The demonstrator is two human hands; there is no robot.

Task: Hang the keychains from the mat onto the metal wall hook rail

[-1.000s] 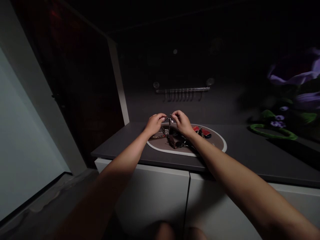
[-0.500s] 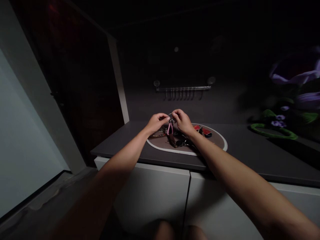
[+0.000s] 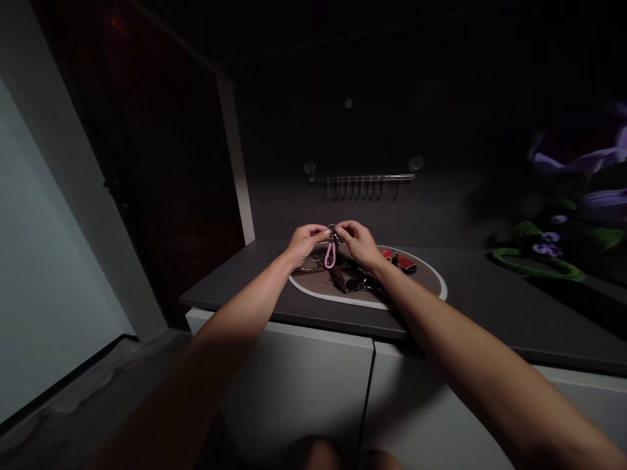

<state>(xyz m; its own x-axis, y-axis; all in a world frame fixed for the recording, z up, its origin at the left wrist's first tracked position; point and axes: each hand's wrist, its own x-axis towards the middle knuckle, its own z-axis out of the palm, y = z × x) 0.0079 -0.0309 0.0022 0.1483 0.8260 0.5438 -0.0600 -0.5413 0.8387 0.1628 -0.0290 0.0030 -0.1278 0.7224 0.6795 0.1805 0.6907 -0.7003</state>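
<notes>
Between my two hands hangs a keychain [image 3: 330,254] with a pink loop strap and a metal ring at its top. My left hand [image 3: 304,245] pinches the ring from the left, and my right hand [image 3: 358,241] pinches it from the right. Beneath them lies an oval mat [image 3: 313,291] with a white rim. Dark and brown key holders [image 3: 339,279] rest on it, below the pink strap. Red items [image 3: 404,262] lie on the mat to the right of my right hand. My fingers partly cover the ring.
On the wall behind is a clear rail [image 3: 362,177] with several hooks. The mat sits on a dark countertop [image 3: 470,303] above white cabinet doors [image 3: 304,378]. Purple flowers [image 3: 547,245] with a green ring-shaped base stand at the right. A dark door [image 3: 161,196] is at the left.
The pink strap now hangs straighter and more openly below my hands. Both hands stay on the ring, a little closer together. The view has tilted slightly.
</notes>
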